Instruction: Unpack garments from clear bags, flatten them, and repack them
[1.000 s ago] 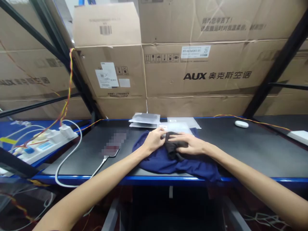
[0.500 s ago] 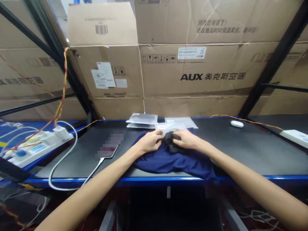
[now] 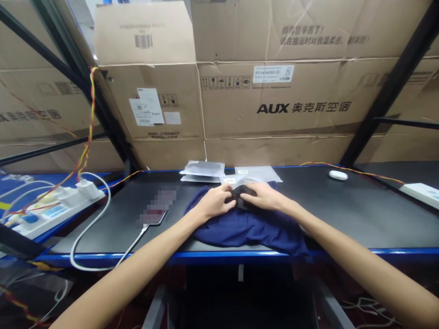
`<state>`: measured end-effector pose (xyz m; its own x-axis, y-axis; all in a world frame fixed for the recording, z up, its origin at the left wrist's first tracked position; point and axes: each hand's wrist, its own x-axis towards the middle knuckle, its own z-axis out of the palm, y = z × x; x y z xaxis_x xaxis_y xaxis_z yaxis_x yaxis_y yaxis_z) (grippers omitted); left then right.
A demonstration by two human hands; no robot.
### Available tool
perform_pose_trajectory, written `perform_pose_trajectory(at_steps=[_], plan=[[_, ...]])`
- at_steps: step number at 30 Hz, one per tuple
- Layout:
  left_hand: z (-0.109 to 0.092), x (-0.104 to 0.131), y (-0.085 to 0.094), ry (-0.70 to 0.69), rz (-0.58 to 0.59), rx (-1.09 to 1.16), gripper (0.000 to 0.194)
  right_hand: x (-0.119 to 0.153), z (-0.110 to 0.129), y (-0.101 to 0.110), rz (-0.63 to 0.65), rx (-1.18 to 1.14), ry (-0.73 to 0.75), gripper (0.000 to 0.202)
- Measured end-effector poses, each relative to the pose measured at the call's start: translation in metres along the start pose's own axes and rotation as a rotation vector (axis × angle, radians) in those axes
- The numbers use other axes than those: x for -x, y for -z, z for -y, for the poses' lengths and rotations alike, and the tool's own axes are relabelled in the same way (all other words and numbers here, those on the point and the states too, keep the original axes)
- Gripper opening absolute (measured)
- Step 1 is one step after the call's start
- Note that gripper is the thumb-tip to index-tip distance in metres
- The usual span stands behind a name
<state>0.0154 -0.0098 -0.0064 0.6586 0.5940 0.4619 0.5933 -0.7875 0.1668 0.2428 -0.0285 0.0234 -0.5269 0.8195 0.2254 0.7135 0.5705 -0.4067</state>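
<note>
A crumpled navy blue cloth [image 3: 240, 230] lies on the dark table, and one fold hangs over the front edge. On it, a bunched black piece that looks like fabric [image 3: 245, 202] sits between my hands. My left hand [image 3: 218, 201] grips its left side with thumb and fingers bent. From the other side my right hand [image 3: 262, 196] closes over it, the thumb pointing at the left hand. Just behind my fingers lies a labelled translucent plastic bag [image 3: 230, 180]; the hands partly hide it.
Folded translucent bags [image 3: 202, 169] and another flat bag [image 3: 259, 173] lie at the back. On the left are a charging phone [image 3: 159, 217] and a power strip [image 3: 55, 210]. A white earbud-type case [image 3: 338, 175] lies right. Cardboard [image 3: 274, 123] walls the back.
My left thumb has moved right, over the black piece. The right hand has shifted slightly left, bringing both hands closer. More of the black piece is covered.
</note>
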Motion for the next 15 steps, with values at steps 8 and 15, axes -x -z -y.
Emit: perform_pose_trajectory(at_steps=[8, 15], plan=[[0.002, -0.001, -0.002, 0.017, 0.022, -0.044, 0.017, 0.008, -0.010, -0.004, 0.082, 0.030, 0.134, 0.039], [0.009, -0.002, -0.003, -0.071, 0.031, -0.047, 0.023, -0.013, -0.009, -0.012, 0.072, 0.311, -0.045, 0.031]])
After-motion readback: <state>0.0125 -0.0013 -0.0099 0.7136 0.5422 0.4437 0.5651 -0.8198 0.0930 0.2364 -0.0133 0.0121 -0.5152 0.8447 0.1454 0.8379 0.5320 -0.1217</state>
